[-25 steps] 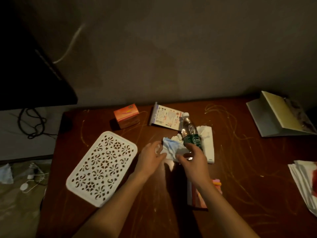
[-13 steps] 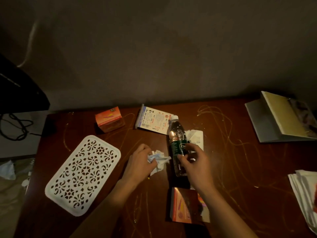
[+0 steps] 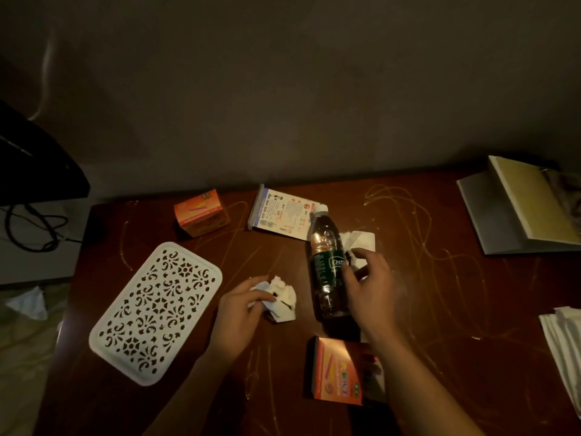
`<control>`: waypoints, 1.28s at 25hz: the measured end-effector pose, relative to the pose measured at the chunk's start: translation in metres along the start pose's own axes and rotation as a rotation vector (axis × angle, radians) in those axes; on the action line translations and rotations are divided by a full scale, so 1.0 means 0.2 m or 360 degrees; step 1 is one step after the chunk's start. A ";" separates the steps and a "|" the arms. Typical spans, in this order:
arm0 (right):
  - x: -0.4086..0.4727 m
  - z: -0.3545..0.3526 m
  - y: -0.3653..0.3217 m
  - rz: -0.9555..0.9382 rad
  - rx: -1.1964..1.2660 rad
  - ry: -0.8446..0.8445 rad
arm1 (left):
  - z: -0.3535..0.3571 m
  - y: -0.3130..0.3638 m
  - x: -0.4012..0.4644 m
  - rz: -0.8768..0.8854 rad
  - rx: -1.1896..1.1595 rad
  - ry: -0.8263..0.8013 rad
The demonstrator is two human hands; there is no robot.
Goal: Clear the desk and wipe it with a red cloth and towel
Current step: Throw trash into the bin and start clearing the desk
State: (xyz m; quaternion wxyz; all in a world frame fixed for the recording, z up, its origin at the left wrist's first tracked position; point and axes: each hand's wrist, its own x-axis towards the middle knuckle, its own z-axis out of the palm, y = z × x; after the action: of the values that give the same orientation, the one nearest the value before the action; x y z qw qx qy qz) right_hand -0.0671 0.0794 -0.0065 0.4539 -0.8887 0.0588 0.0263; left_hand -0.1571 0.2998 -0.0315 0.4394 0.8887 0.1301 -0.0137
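Dim light falls on my scratched brown desk [image 3: 440, 309], which fills the lower frame and is far from cleared; no wiping has begun, and I see no red cloth. At centre, my left hand [image 3: 242, 306] grips crumpled white tissue [image 3: 283, 298]. My right hand [image 3: 367, 287] curls around a dark water bottle [image 3: 327, 262] lying beside it. Orange boxes [image 3: 201, 215], a white perforated tray [image 3: 154, 313] and papers remain.

white fretwork tray [image 3: 155, 313], green-labelled bottle [image 3: 327, 269], orange box [image 3: 201, 212]
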 end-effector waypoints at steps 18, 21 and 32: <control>-0.89 0.74 -0.68 -0.0154 0.0431 -0.1160 | -0.84 -0.49 -0.71 -0.0449 -0.0382 0.0729; -1.16 1.04 -0.84 -0.0282 0.0296 -0.1366 | -1.03 -0.74 -0.91 -0.0603 -0.0450 0.0858; -1.68 2.39 -1.06 0.0058 -0.0101 -0.1579 | -1.59 -1.90 -1.06 -0.0815 -0.0396 0.0729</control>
State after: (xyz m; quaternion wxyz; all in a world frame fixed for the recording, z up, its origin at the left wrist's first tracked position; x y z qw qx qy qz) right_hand -0.3700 0.6162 -0.0837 0.3992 -0.7813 -0.1496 0.4559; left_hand -0.4823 0.7221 -0.1024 0.4859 0.7472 0.4440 0.0920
